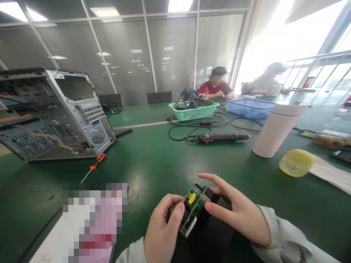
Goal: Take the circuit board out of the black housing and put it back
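Note:
Near the bottom centre, a small green circuit board assembly [192, 201] with a yellow component is tilted above a black object [212, 226]. My left hand [164, 223] grips the board's left side between thumb and fingers. On the other side, my right hand [236, 208] has its thumb near the board's right edge and its fingers over the black object, the index finger stretched out. The black object's shape is hard to make out. An orange-handled screwdriver [98, 160] lies to the left, beside an open computer case [74, 117].
A power screwdriver [222, 137] with a cable lies ahead. Behind it are a green basket [196, 114] of cables and a blue basket [251, 109]. At right stand a white tumbler [276, 129] and a yellow container [297, 163]. Two people sit across the table [148, 146].

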A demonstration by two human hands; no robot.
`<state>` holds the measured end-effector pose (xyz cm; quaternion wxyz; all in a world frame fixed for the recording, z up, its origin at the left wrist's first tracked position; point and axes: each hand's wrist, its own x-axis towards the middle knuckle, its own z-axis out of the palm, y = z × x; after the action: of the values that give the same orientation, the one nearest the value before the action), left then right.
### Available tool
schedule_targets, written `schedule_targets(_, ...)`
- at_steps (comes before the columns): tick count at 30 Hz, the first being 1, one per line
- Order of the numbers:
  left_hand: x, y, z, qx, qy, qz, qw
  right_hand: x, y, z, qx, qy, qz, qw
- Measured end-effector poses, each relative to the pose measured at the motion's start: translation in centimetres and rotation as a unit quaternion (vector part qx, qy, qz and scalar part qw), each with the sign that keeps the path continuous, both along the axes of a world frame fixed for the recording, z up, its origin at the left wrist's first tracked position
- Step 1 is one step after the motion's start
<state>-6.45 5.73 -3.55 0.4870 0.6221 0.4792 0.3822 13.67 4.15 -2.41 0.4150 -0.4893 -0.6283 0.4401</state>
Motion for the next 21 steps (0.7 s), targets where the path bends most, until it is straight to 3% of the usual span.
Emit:
schedule_targets(5,-0.1,0.6,-1.7,-0.055,-0.131,0.162,0.976,0.5,0.9,-0.3,-0.007,-0.034,-0.049,0.998)
schedule_targets(9,0.2,1.3,-3.0,-0.089,-0.191,0.154,0.965,1.2,1.9,-0.4,-0.021,-0.030,-0.095,0.995)
schedule_targets(14,0.3,1.7,-3.3,-0.099,-0.209,0.141,0.963,1.5,2.6,0.0,-0.102,0.084,-0.152,0.979)
schedule_targets(16,0.2,1.5,-3.2,-0.101,-0.218,0.141,0.960,1.2,2.6,0.6,-0.143,0.172,-0.182,0.958)
schedule_targets(21,0.2,1.3,-3.3,-0.110,-0.240,0.142,0.954,0.3,2.3,2.4,-0.305,0.347,-0.209,0.862)
